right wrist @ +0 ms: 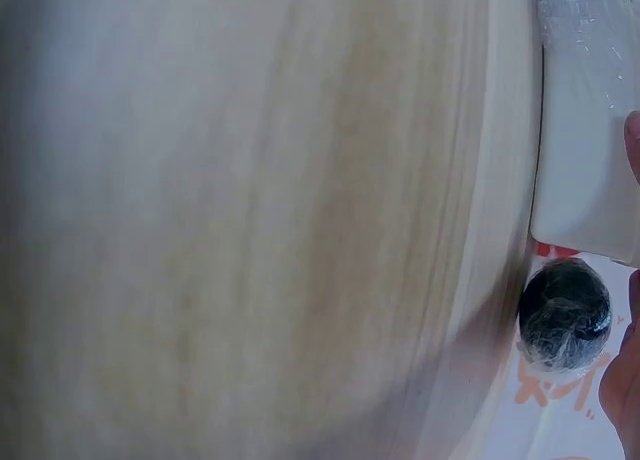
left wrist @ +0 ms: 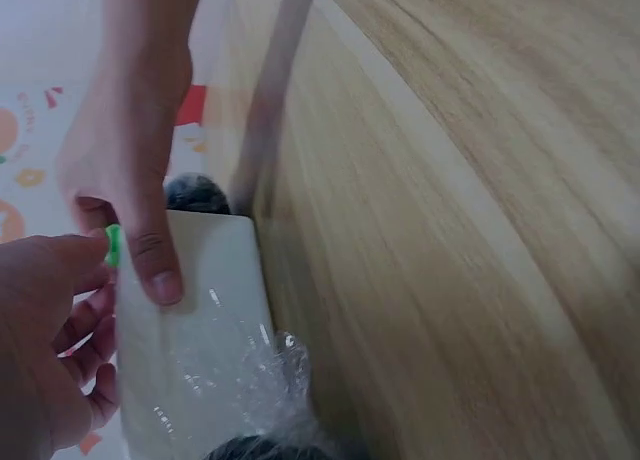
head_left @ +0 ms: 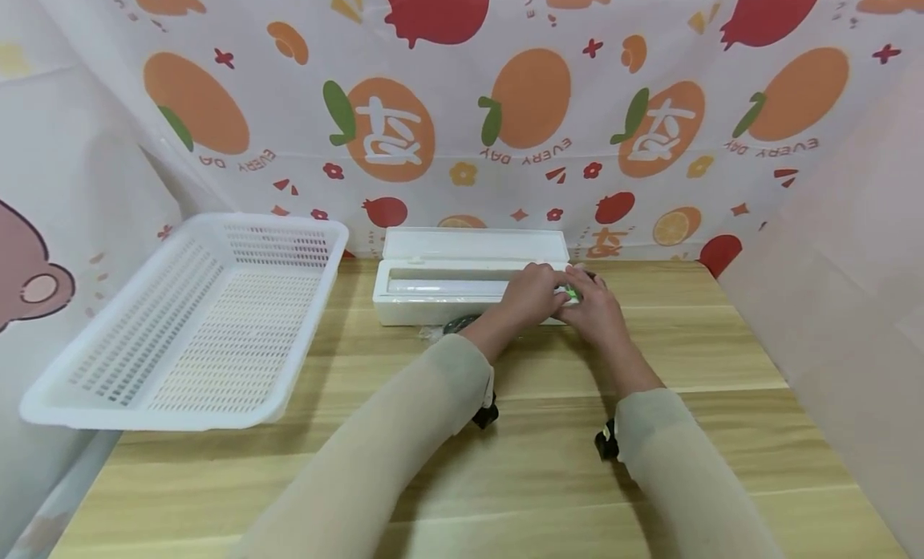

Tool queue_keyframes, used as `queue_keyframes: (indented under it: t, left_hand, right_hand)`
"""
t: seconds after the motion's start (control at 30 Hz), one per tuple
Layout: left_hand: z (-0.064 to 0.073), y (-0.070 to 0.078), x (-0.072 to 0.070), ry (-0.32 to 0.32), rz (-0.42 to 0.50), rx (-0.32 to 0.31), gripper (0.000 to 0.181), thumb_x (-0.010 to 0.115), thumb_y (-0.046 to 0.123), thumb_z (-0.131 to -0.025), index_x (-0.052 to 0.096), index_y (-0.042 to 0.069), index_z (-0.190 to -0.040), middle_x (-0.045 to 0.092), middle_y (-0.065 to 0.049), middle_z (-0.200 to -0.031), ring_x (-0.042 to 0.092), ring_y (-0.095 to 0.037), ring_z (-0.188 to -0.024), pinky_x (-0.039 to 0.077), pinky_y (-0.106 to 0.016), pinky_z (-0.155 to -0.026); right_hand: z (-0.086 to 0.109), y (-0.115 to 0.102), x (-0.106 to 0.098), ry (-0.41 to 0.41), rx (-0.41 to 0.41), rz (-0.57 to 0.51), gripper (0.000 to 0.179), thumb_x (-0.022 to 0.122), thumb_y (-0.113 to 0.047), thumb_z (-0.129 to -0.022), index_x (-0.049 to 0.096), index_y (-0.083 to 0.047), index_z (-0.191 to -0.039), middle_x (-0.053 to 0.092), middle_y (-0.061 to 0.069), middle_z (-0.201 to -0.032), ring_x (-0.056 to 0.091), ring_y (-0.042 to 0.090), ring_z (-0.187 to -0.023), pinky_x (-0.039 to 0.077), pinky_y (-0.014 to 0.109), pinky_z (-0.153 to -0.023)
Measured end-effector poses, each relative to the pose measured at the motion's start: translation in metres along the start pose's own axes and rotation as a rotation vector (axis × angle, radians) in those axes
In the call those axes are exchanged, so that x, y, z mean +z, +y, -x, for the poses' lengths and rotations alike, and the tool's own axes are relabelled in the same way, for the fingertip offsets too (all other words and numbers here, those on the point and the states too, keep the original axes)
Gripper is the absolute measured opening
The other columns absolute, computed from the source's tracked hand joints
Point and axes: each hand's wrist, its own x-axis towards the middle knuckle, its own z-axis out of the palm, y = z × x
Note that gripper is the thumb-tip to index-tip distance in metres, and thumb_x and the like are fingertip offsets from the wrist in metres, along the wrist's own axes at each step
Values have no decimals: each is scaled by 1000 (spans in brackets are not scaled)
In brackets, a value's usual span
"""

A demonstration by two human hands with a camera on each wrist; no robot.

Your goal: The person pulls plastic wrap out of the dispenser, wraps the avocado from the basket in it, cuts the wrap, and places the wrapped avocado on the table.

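Observation:
A long white cling film dispenser (head_left: 411, 312) lies on the table with its lid (head_left: 476, 244) raised at the back. Inside shows a pale roll (head_left: 447, 288). At its right end my left hand (head_left: 530, 294) pinches a small green slider (left wrist: 113, 245) between thumb and fingers. My right hand (head_left: 597, 310) grips that same end, its thumb lying on the front face in the left wrist view. Clear film (left wrist: 285, 380) hangs crumpled over the front. A dark round thing wrapped in film (right wrist: 565, 315) sits by the dispenser's right end. Another dark wrapped thing (head_left: 462, 324) lies before the dispenser, partly behind my left wrist.
To the left stands a large white plastic basket (head_left: 289, 382) with slotted walls. A fruit-printed cloth (head_left: 462, 142) hangs right behind the dispenser. The wooden table (head_left: 549, 479) stretches in front, and a pale wall (head_left: 852, 302) borders it on the right.

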Motion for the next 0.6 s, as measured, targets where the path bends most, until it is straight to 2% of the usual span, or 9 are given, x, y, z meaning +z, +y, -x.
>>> queue_keyframes:
  t: [0.1,0.2,0.3,0.43,0.6]
  left_hand:
    - [-6,1,8,8,7,11,24,64,34,-96,73,26,-117,70,2,-102,61,-19,-100,49,-33,-81]
    - [-6,0,15,22,16,25,17,62,32,-97,76,23,-101,70,4,-94,61,-18,-96,48,-32,-78]
    - [-6,-1,19,48,-8,32,19,61,31,-97,76,23,-88,70,5,-91,62,-17,-92,50,-33,-77]
    - [-7,-1,18,78,-62,25,20,61,34,-97,77,26,-87,70,6,-93,62,-17,-93,53,-37,-76]
    - [-8,-3,14,67,-70,11,22,62,37,-97,76,28,-82,69,8,-93,61,-17,-94,51,-41,-79]
  right_hand:
    - [1,1,0,20,-20,1,69,83,-33,-79,57,-9,-138,50,7,-147,39,29,-142,23,49,-119]
    - [3,-1,3,33,-32,-4,68,85,-29,-77,59,-8,-136,52,7,-145,42,28,-140,25,49,-119]
    - [4,-2,4,40,-32,-8,67,85,-28,-76,60,-8,-135,53,6,-144,43,26,-140,27,49,-118]
    - [3,-2,3,57,-41,7,67,84,-28,-77,59,-8,-136,53,6,-144,43,27,-139,27,48,-118]
    - [2,-3,1,49,-52,41,67,83,-31,-79,58,-10,-138,51,7,-146,41,29,-140,26,48,-118]
